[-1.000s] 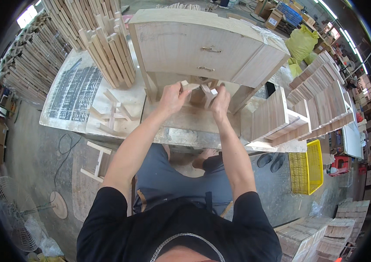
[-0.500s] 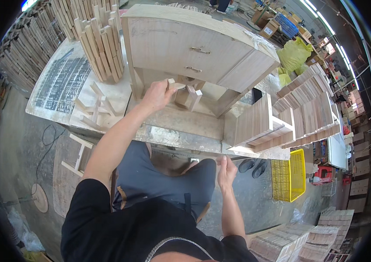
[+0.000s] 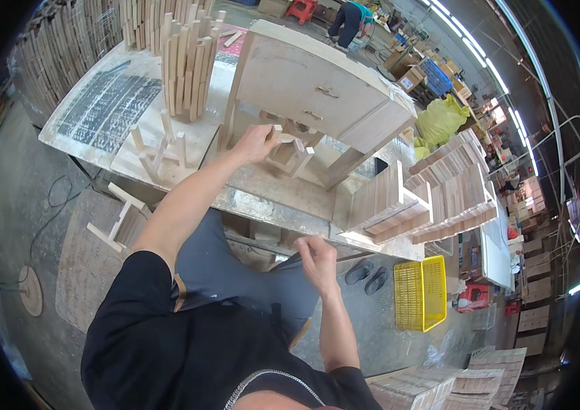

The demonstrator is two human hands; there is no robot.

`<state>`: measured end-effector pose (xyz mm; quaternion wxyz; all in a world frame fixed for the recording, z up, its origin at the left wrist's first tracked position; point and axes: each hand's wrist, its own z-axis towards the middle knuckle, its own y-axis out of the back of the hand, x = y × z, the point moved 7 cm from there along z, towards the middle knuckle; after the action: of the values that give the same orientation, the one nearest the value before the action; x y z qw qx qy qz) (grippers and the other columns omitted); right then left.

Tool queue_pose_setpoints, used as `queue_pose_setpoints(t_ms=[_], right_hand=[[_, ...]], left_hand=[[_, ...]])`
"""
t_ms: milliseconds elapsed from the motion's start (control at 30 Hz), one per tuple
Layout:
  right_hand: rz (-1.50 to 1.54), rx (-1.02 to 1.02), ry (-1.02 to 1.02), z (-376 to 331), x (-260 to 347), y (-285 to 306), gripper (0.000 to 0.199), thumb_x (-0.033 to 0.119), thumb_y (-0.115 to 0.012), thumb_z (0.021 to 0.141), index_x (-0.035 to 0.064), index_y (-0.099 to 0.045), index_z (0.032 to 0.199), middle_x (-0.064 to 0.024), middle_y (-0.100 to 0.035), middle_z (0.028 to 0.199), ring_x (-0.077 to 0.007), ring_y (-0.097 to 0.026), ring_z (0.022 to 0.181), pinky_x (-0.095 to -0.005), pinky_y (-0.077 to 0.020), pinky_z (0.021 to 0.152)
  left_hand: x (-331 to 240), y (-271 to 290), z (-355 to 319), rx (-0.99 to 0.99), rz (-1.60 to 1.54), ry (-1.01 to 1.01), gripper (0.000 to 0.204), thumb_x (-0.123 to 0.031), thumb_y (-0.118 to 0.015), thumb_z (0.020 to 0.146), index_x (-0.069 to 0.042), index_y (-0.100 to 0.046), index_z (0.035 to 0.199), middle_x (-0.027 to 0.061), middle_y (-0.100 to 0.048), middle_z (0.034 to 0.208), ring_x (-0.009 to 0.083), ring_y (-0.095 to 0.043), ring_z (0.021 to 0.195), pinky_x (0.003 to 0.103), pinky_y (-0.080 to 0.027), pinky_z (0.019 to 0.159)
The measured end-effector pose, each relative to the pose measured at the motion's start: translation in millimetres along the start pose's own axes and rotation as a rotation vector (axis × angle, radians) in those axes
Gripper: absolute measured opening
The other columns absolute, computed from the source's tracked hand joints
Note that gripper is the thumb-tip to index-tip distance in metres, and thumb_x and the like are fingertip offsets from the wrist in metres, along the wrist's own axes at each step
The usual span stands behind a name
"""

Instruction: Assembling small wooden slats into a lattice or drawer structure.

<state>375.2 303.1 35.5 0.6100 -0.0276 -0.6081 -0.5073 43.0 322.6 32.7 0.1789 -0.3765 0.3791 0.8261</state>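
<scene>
My left hand (image 3: 254, 145) is closed round a leg of a small pale wooden frame (image 3: 298, 161), which sits on the worktable under a wooden box-shaped housing (image 3: 303, 92). Part of the frame is hidden by the hand and by the housing. My right hand (image 3: 319, 261) hovers over my lap, just short of the table's front edge, with thumb and fingers pinched together. Whatever it may hold is too small to make out. On the table to the left stands another wooden frame (image 3: 160, 154) with short legs sticking up.
Upright wooden sticks (image 3: 191, 75) stand bundled at the back left. Stacked wooden boards (image 3: 389, 198) line the table's right end. A yellow crate (image 3: 409, 301) and dark slippers (image 3: 375, 280) are on the floor. A person (image 3: 351, 24) bends over far behind.
My right hand has risen and moved left, from beside the knee to over my lap. My left hand stays at the frame. The whole view has tilted and shifted, bringing the far person into sight.
</scene>
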Motion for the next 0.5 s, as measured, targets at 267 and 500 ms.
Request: queue_pose_setpoints(t_ms=[267,500], right_hand=[[-0.211,0.082,0.086,3.2,-4.0,12.2,0.021,0.004,-0.071,0.088,0.0006,-0.07,0.108,-0.0179,-0.07,0.104,-0.0318,-0.069,0.092,-0.0383,-0.0548,0.081],[-0.561,0.249,0.795,55.7,94.9,-42.9,0.045,-0.004,-0.071,0.077,0.0067,-0.067,0.12,-0.0136,-0.061,0.132,-0.0366,-0.062,0.102,-0.0451,-0.0558,0.085]], left_hand=[[-21.2,43.1,-59.4,0.039,0.079,0.008,0.024,-0.018,-0.071,0.091,0.004,-0.062,0.095,0.0186,-0.064,0.077,0.03,-0.062,0.07,0.041,-0.047,0.068],[-36.1,109.6,-154.5,0.26,-0.773,0.611,0.023,-0.021,-0.063,0.101,0.002,-0.068,0.098,0.0108,-0.071,0.078,0.0199,-0.069,0.06,0.029,-0.051,0.046]])
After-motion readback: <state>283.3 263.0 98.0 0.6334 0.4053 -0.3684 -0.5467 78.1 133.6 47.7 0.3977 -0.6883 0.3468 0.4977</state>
